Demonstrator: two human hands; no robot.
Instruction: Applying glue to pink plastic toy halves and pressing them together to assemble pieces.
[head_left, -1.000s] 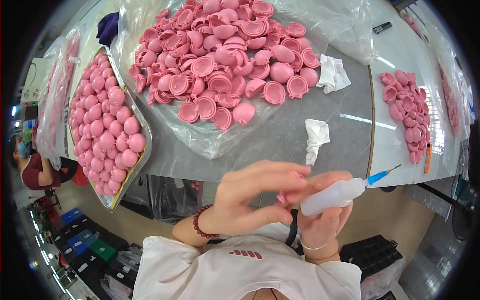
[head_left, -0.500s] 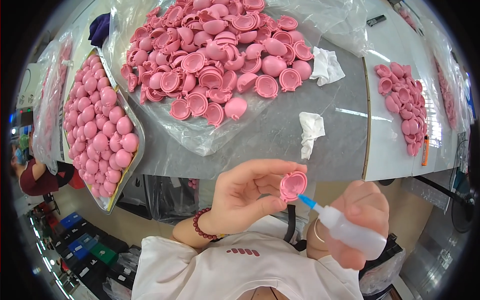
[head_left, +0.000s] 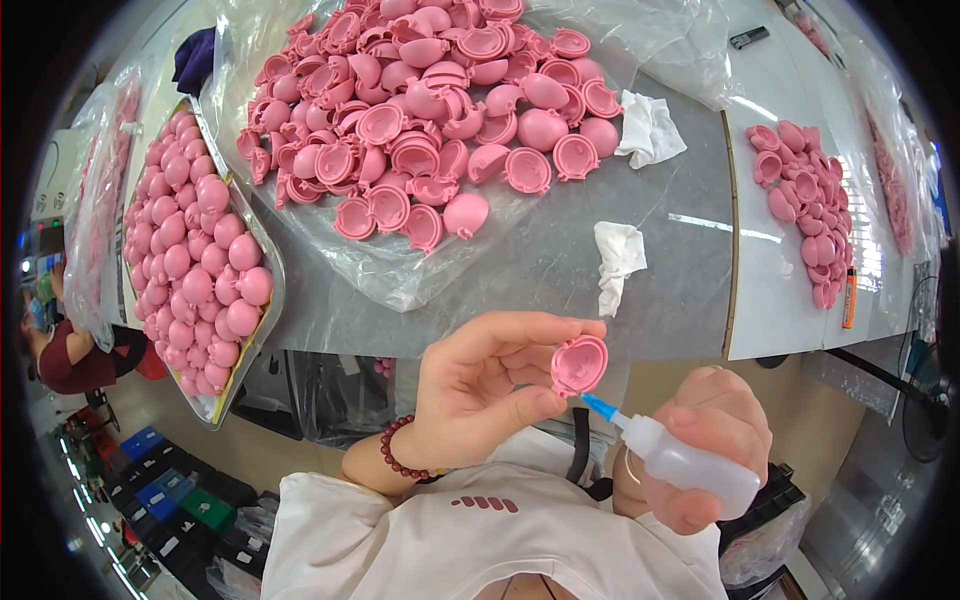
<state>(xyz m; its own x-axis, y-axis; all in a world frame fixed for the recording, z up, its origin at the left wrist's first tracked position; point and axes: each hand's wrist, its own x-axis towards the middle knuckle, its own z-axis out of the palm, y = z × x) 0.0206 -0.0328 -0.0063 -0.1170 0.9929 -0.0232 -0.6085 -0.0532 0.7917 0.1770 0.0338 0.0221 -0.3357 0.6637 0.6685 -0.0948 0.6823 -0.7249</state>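
Between the thumb and fingers of my left hand (head_left: 490, 385) is a pink plastic half-shell (head_left: 580, 364), its hollow side turned up toward me. My right hand (head_left: 715, 435) is wrapped around a translucent squeeze bottle (head_left: 690, 465) with a blue needle tip (head_left: 600, 405). That tip points at the lower rim of the half-shell, by its small tab; whether it touches, I cannot tell. Beyond my hands, a large heap of pink half-shells (head_left: 415, 155) lies on a clear plastic sheet (head_left: 400, 285).
A tray (head_left: 270, 325) full of closed pink balls stands at the left. Two crumpled white cloths (head_left: 650, 130) lie on the grey tabletop (head_left: 690, 270). At the right are a smaller pile of pink pieces (head_left: 805, 200) and an orange marker (head_left: 849, 298). Another person (head_left: 75, 355) is at far left.
The half-shell has turned a little in my left fingers and shifted slightly left and up. The bottle has shifted left too, its tip moving from the shell's inside edge to its lower rim.
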